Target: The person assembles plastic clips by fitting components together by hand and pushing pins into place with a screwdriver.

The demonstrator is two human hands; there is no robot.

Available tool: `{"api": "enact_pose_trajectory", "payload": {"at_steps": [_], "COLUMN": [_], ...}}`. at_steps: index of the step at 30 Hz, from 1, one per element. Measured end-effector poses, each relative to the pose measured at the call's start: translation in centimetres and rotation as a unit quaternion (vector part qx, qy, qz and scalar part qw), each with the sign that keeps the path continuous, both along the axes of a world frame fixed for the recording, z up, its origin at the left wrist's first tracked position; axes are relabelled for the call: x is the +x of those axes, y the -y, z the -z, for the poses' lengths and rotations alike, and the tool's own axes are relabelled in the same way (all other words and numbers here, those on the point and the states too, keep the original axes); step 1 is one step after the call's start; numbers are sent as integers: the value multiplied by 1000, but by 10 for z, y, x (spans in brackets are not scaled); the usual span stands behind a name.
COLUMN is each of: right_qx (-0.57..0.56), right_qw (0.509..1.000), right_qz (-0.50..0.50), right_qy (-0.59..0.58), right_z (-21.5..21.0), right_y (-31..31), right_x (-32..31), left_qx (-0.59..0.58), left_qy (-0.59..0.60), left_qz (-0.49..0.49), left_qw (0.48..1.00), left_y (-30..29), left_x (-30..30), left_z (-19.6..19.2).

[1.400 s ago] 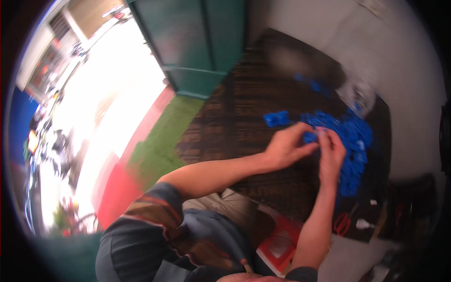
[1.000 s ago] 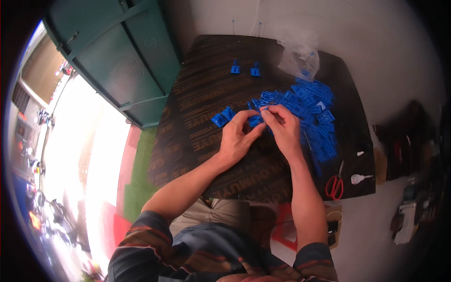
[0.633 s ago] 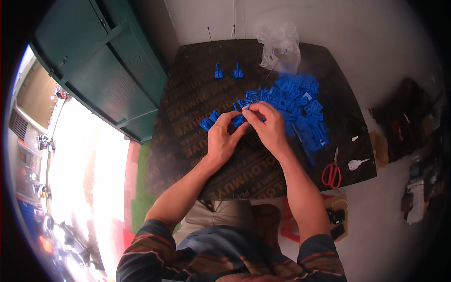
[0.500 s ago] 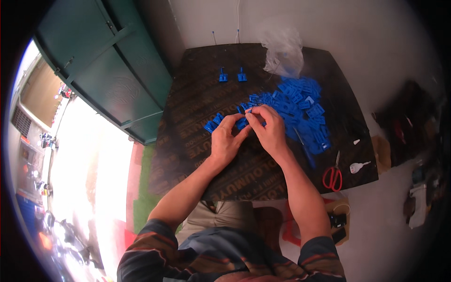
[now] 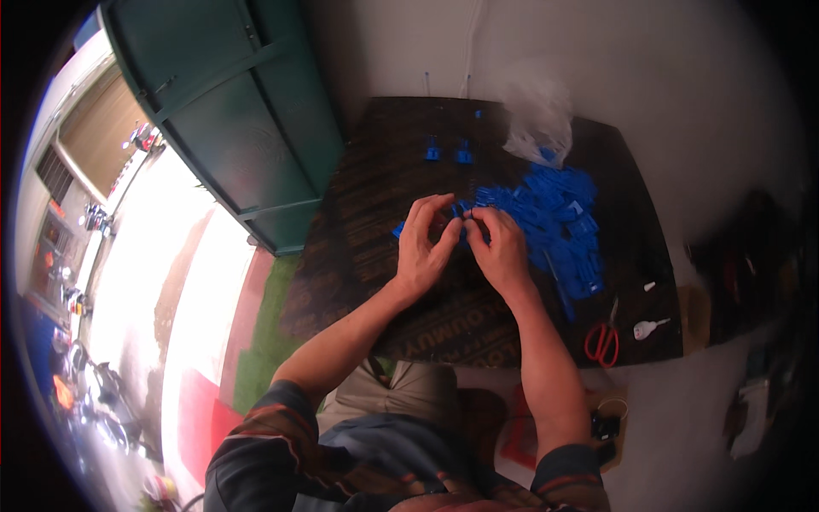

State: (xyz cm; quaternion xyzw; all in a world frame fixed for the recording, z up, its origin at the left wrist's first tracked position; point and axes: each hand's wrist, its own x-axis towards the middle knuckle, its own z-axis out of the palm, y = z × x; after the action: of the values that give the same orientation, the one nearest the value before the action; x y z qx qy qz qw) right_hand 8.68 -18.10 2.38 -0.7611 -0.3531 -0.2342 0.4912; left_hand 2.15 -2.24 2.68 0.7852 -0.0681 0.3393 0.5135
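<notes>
Both of my hands meet over the middle of the dark table. A small blue plastic part [image 5: 461, 210] shows between their fingertips, partly covered by them. My left hand [image 5: 420, 252] has curved fingers, and its thumb and index tips close around the part from the left. From the right, my right hand [image 5: 502, 254] pinches at the same part with thumb and forefinger. Finer detail of the part is too small to make out. A heap of similar blue plastic parts [image 5: 563, 218] spreads just beyond my right hand. A few more blue pieces [image 5: 397, 229] peek out beside my left hand.
Two blue pieces [image 5: 463, 157] stand toward the table's back, near a clear plastic bag [image 5: 539, 119]. Red-handled scissors [image 5: 602, 345] and a white key-shaped item [image 5: 650, 328] lie at the front right. A green metal door [image 5: 230, 111] stands to the left.
The view has shifted, so the table sits slightly lower and further right. My left fingertips have spread a little, and the hands still meet around the small blue part.
</notes>
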Motion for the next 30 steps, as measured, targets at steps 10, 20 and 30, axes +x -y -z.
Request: {"api": "enact_pose_trajectory", "payload": {"at_steps": [10, 20, 30], "right_qx": [23, 46, 44], "right_qw": [991, 958, 955], "right_qz": [-114, -177, -192], "right_qy": [-71, -219, -222], "right_z": [0, 6, 6], "right_y": [-5, -10, -7], "right_x": [-10, -14, -17], "left_qx": [-239, -241, -268], "left_qy": [-81, -19, -46], "left_qz": [231, 188, 163], "left_qw": [940, 952, 948], "left_y": [-52, -50, -46], "left_x": [4, 8, -9], "left_z": [-42, -33, -46]}}
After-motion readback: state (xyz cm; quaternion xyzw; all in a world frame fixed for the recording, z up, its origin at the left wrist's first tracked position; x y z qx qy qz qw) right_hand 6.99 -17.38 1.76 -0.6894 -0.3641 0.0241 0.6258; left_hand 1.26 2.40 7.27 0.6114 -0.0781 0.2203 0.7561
